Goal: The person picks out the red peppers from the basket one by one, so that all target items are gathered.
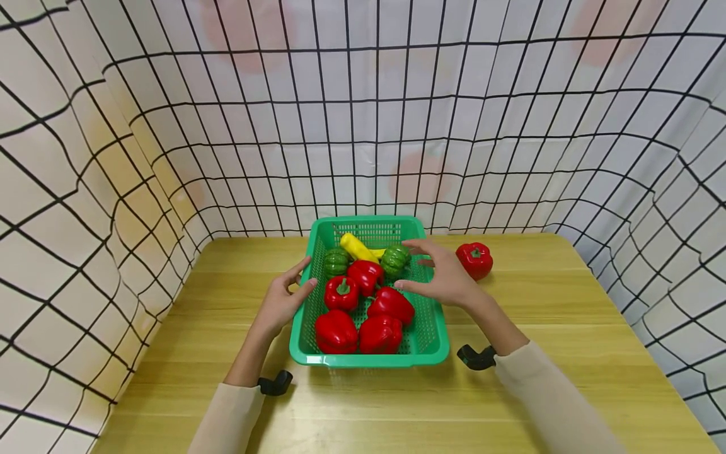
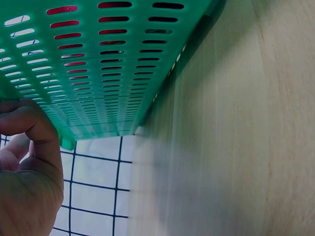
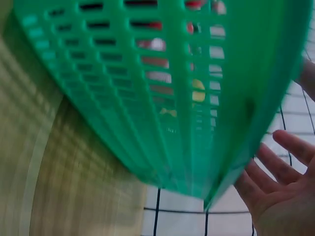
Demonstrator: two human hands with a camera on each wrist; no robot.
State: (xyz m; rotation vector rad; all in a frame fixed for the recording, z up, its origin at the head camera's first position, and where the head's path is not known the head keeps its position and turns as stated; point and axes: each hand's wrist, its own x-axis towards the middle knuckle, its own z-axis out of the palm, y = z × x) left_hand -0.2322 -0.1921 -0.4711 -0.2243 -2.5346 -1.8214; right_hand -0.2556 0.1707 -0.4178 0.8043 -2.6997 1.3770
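Note:
A green plastic basket stands on the table, holding several red bell peppers. Toward its back lie a ribbed green pumpkin-like vegetable, a similar green one and a long yellow vegetable, with more yellow partly hidden behind. At the left rim is my left hand, fingers loosely bent by the rim, thumb reaching over it. My right hand hovers over the right rim with fingers spread, near the right green vegetable; nothing is in its grasp. In the right wrist view its fingers are apart outside the basket wall.
One red bell pepper sits on the wooden table, right of the basket. White cloth with a black grid encloses the table at the back and both sides. Black wrist mounts stick out from both wrists.

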